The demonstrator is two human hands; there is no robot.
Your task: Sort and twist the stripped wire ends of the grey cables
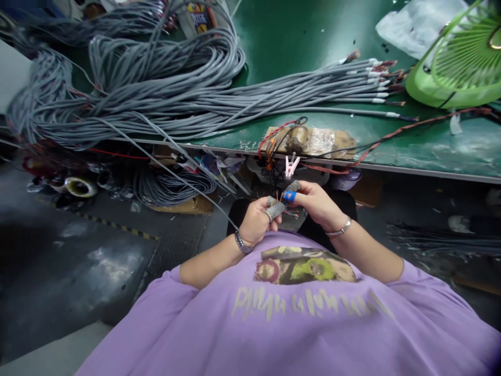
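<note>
My left hand (259,218) is closed around the end of a grey cable (183,163) that runs up to the left toward the bench; its fingers wear grey tape. My right hand (316,202) pinches the thin coloured wires (288,208) fanning out of that cable end, with blue and grey tape on the fingertips. Both hands meet close together over my lap, just below the bench edge. A pink clip (290,166) hangs right above them.
A green bench (297,36) carries a large bundle of grey cables (164,89) with stripped ends at the right (376,78). A green fan (457,62) stands at the far right. Coiled cables (172,187) and tape rolls (80,186) lie under the bench.
</note>
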